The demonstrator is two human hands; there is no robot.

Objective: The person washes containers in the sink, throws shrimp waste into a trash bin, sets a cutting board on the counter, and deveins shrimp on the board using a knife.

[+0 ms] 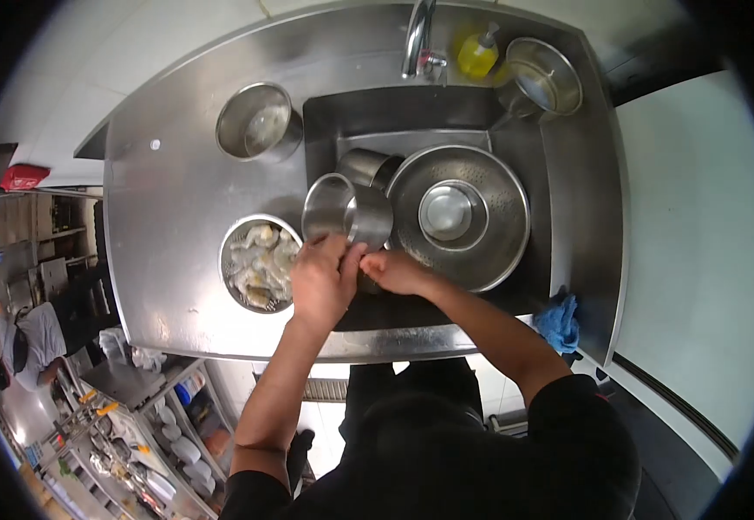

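My left hand (323, 279) is closed on the edge of a cylindrical steel container (370, 215), tilted with its mouth to the left. Close by, my right hand (397, 272) has its fingers curled near the container's lower side; whether it touches it or holds something small is hidden. Left of my left hand, a round steel bowl (223, 269) holds what look like raw shrimp (260, 260). Right of the tilted container, a large perforated steel colander (502, 195) sits in the sink, with a smaller steel bowl (478, 227) inside it.
Another steel pot (229, 130) stands on the left counter. A steel cup (364, 165) lies in the sink (394, 113). Behind are a faucet (416, 39), a yellow soap bottle (477, 56) and a steel bowl (567, 78). A blue cloth (557, 323) hangs at the right front edge.
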